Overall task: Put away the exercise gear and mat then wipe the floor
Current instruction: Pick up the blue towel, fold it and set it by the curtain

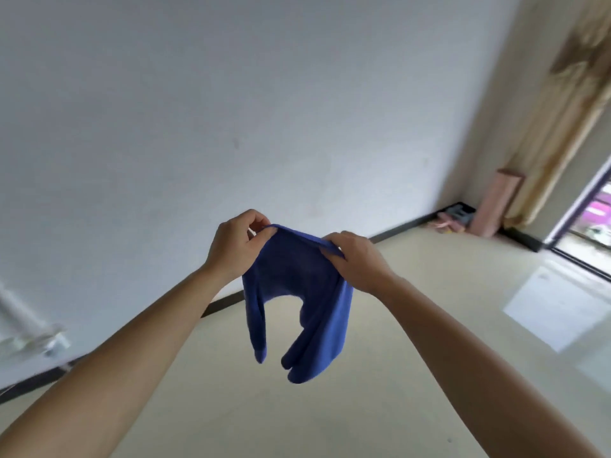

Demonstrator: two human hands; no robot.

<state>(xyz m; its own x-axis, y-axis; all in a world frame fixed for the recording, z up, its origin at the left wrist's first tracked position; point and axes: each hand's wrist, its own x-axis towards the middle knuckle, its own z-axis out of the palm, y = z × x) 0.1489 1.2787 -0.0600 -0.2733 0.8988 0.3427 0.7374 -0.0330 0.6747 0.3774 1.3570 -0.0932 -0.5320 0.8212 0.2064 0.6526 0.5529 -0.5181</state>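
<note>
A blue cloth [297,292] hangs in the air in front of me, its lower corners drooping above the pale floor [380,408]. My left hand [236,246] pinches its upper left edge. My right hand [355,262] grips its upper right edge. Both arms are stretched forward. A rolled pink mat [496,203] stands upright in the far right corner, beside a dark container [459,213] with pink gear lying next to it.
A white wall [231,110] with a dark skirting board runs across the back. A beige curtain [562,110] hangs at the right beside a glass door [588,219]. A white pipe [23,312] runs down the wall at the left.
</note>
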